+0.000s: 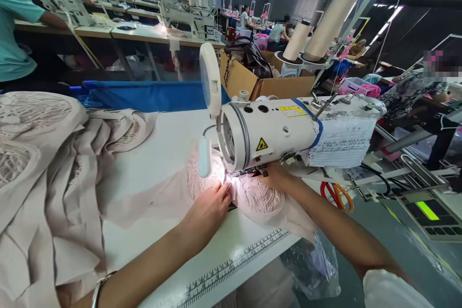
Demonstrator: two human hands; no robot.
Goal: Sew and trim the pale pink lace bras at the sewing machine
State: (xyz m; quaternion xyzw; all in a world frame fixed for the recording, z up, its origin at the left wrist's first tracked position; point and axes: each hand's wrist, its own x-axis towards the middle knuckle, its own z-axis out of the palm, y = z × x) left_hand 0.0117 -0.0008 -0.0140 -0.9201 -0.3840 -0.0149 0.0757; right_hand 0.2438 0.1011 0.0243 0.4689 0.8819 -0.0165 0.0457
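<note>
A white sewing machine (274, 132) stands on the white table (169, 144), its lamp lighting the needle area. A piece of pale pink lace fabric (260, 199) lies under the machine head. My left hand (211, 204) rests on the fabric just left of the needle, fingers curled and pressing the cloth down. My right hand (276, 175) reaches under the machine head to the right of the needle; its fingers are mostly hidden by the machine.
A heap of beige lace garments (46, 168) covers the table's left side. Red-and-orange scissors (337, 192) lie right of the machine. A cardboard box (252, 82), thread cones (334, 14), other sewing machines and workers are behind. A ruler strip (234, 264) runs along the front edge.
</note>
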